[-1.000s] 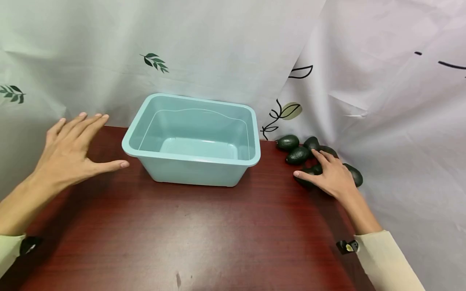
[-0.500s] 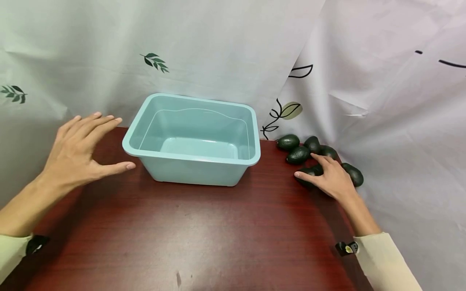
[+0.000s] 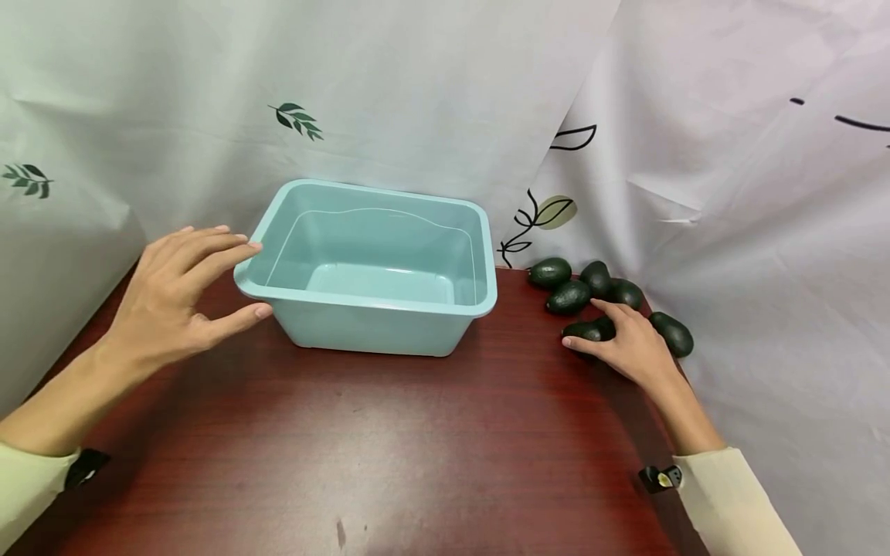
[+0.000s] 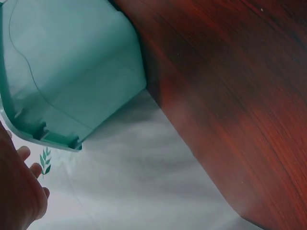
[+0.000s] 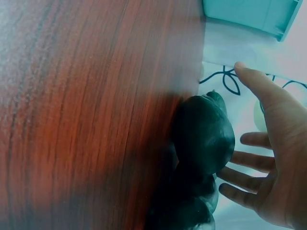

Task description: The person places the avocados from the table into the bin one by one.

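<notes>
A light-blue plastic tub (image 3: 371, 328) stands at the back of the table, with nothing inside. Beside its left rim is my left hand (image 3: 177, 297), thumb spread from the fingers. The fingertips overlap the rim in the head view; I cannot tell whether they touch it. My right hand (image 3: 634, 345) hovers over dark green avocados, its fingers spread. One avocado (image 3: 589, 330) lies below the thumb and fingers, partly hidden. In the right wrist view, the thumb stands apart from the nearest avocado (image 5: 204, 134), and the fingers reach past its far side.
More avocados lie around the right hand, such as one avocado (image 3: 550, 272) by the back edge and another avocado (image 3: 671, 334) at the right edge. A white patterned curtain (image 3: 417, 93) hangs behind and beside the dark red table (image 3: 389, 448).
My left hand has moved right, from apart to the tub's left rim, its fingers bending slightly. The right hand has sunk a little over the avocados. Tub and avocados stay put.
</notes>
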Action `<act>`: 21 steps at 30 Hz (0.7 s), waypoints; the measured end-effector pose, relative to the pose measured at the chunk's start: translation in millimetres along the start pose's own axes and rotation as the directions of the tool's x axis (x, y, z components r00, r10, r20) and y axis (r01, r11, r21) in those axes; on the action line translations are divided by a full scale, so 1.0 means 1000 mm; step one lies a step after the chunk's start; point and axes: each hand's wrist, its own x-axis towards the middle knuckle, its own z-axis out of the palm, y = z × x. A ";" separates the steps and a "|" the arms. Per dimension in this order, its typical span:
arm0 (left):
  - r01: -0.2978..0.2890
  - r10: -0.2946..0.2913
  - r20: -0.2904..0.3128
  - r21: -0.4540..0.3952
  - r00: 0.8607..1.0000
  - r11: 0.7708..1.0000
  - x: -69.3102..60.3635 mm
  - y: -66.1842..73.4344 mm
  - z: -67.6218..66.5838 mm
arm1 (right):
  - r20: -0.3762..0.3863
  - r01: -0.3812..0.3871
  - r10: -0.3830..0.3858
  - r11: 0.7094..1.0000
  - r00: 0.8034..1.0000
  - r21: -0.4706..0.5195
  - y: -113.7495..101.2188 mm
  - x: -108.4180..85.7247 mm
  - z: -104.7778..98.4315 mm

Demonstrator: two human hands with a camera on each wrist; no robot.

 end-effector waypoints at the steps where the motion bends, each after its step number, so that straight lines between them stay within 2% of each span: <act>1: -0.008 0.008 -0.003 -0.003 1.000 1.000 0.000 0.001 0.001 | -0.001 0.002 -0.002 1.000 1.000 0.001 0.000 0.000 0.000; 3: -0.011 0.010 -0.004 -0.013 1.000 1.000 -0.001 0.002 0.003 | -0.006 0.004 -0.004 1.000 1.000 0.002 0.000 0.000 0.001; 5: 0.014 -0.014 0.011 -0.021 1.000 1.000 -0.002 0.003 0.005 | -0.010 0.005 -0.005 1.000 1.000 0.002 0.000 0.000 0.001; 8: 0.086 -0.083 0.069 -0.036 0.994 0.996 -0.004 0.003 0.006 | -0.014 0.007 -0.007 1.000 1.000 0.000 0.000 0.000 0.002; 10: 0.145 -0.141 0.112 -0.035 0.984 0.989 -0.007 0.004 0.006 | -0.016 0.007 -0.007 1.000 1.000 0.001 0.000 0.000 0.002; 14: 0.263 -0.254 0.183 -0.025 0.950 0.965 -0.010 0.007 0.004 | -0.021 0.012 -0.012 1.000 1.000 0.004 0.000 0.000 0.002; 17: 0.354 -0.338 0.231 -0.031 0.912 0.935 -0.011 0.010 0.004 | -0.024 0.017 -0.017 1.000 1.000 0.002 0.000 0.000 0.002; 21: 0.444 -0.412 0.280 -0.056 0.867 0.894 -0.011 0.014 0.004 | -0.017 0.018 -0.018 1.000 1.000 -0.005 0.000 0.000 0.002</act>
